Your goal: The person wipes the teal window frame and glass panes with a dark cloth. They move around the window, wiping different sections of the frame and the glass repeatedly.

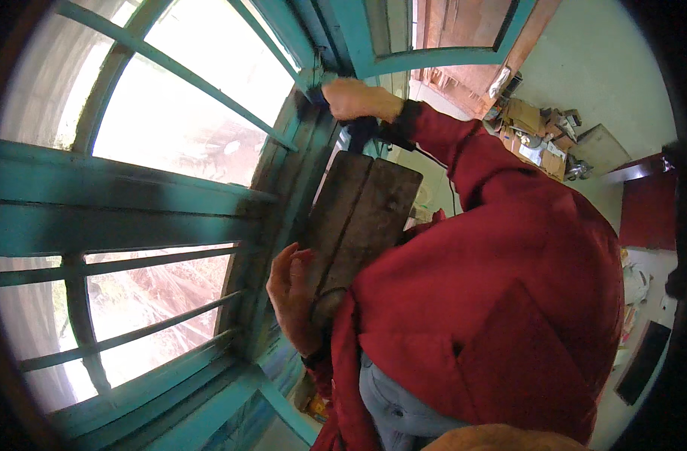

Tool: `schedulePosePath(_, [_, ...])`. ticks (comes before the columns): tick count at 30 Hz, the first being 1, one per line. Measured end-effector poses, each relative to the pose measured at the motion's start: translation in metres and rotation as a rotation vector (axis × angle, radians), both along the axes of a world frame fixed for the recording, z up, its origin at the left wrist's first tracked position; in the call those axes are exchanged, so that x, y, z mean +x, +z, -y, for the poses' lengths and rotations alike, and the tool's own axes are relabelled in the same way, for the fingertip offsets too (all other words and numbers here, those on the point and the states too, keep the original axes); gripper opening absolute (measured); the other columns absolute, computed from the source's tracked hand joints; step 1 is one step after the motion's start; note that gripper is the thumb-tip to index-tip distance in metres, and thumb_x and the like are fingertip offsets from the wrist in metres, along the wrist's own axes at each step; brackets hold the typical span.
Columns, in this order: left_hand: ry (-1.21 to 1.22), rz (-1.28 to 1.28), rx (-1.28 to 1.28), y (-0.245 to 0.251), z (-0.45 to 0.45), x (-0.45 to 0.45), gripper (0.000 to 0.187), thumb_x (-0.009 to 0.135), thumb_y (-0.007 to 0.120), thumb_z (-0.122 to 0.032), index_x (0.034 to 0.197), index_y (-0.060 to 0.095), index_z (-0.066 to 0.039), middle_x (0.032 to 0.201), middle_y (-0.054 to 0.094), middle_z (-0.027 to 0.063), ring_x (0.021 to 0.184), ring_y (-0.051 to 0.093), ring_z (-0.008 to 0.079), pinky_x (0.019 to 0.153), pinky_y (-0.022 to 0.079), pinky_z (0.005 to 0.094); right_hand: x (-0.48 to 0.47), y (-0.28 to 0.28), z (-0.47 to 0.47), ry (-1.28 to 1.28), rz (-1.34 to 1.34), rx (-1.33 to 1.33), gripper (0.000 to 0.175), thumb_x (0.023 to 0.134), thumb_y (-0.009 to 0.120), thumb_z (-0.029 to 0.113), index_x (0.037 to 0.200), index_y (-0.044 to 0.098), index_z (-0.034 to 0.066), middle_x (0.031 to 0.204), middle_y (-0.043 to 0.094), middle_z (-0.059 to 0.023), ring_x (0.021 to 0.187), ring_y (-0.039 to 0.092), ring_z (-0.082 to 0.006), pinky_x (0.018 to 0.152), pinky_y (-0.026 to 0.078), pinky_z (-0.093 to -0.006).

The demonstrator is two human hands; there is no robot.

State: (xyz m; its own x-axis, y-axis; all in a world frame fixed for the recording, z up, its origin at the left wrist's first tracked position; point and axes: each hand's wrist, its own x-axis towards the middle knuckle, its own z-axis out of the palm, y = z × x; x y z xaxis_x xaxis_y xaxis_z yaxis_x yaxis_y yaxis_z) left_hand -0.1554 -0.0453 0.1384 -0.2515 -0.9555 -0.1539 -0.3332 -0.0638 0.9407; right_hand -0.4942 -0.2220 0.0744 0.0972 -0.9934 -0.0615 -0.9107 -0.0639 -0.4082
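My right hand (360, 100) is closed around a dark blue corded power tool (363, 132) at the corner of the turquoise window frame (307, 73); what kind of tool it is cannot be told. Its black cord hangs beside my red sleeve. Lower in the picture, my left hand (291, 299) has bent, parted fingers and nothing visible in it, beside a worn two-plank wooden board (366, 214) with a gap between the planks. A dark loop (326, 293) lies by that wrist. The tool's working end is hidden or blurred.
Barred window panes with turquoise rails (123, 220) fill the left side. An open turquoise casement (445, 62) stands at the top, near a worn wooden door (462, 90). Cardboard boxes and clutter (532, 135) are piled by the wall. Another turquoise frame (219, 411) is at the bottom.
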Motion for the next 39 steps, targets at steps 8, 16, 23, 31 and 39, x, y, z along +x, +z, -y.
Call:
schedulePosePath(8, [0.043, -0.072, 0.032, -0.015, 0.001, 0.019, 0.025, 0.094, 0.051, -0.01, 0.116, 0.058, 0.001, 0.099, 0.066, 0.0118, 0.096, 0.061, 0.0162, 0.088, 0.045, 0.0278, -0.016, -0.035, -0.028, -0.3, 0.383, -0.444, 0.046, 0.073, 0.062, 0.019, 0.109, 0.049, -0.0068, 0.091, 0.062, -0.028, 0.083, 0.06, -0.0438, 0.076, 0.049, -0.0461])
schedulePosePath(16, [-0.01, -0.058, 0.005, -0.03, 0.008, 0.027, 0.026, 0.094, 0.052, -0.009, 0.118, 0.057, 0.001, 0.1, 0.066, 0.0119, 0.097, 0.061, 0.0166, 0.09, 0.045, 0.0284, -0.005, -0.06, 0.01, -0.297, 0.082, -0.559, 0.05, 0.075, 0.061, 0.011, 0.12, 0.046, -0.0053, 0.123, 0.051, -0.0258, 0.115, 0.048, -0.0402, 0.094, 0.043, -0.0428])
schedulePosePath(23, [-0.038, 0.048, -0.117, -0.016, 0.001, 0.004, 0.026, 0.095, 0.051, -0.014, 0.115, 0.057, 0.001, 0.099, 0.065, 0.0115, 0.096, 0.06, 0.0181, 0.088, 0.045, 0.0306, -0.024, -0.052, 0.037, -0.286, 0.262, -0.355, 0.052, 0.07, 0.062, 0.011, 0.117, 0.048, -0.0048, 0.109, 0.059, -0.0267, 0.102, 0.057, -0.0408, 0.089, 0.046, -0.043])
schedulePosePath(31, [0.022, -0.032, 0.072, 0.0, -0.001, -0.006, 0.028, 0.094, 0.052, -0.016, 0.115, 0.058, 0.002, 0.1, 0.066, 0.0113, 0.095, 0.06, 0.0173, 0.087, 0.044, 0.0286, -0.035, -0.037, -0.032, 0.115, 0.668, 0.075, 0.073, 0.054, 0.059, 0.003, 0.127, 0.051, 0.0081, 0.104, 0.062, -0.0137, 0.093, 0.061, -0.0266, 0.082, 0.047, -0.0338])
schedulePosePath(39, [-0.025, -0.057, 0.022, -0.02, 0.008, 0.014, 0.026, 0.095, 0.052, -0.012, 0.117, 0.057, 0.001, 0.099, 0.067, 0.0114, 0.092, 0.062, 0.0167, 0.086, 0.046, 0.028, -0.03, -0.039, -0.024, -0.24, 0.541, -0.496, 0.055, 0.066, 0.067, 0.014, 0.117, 0.052, -0.0013, 0.103, 0.061, -0.0196, 0.092, 0.061, -0.0329, 0.081, 0.049, -0.0377])
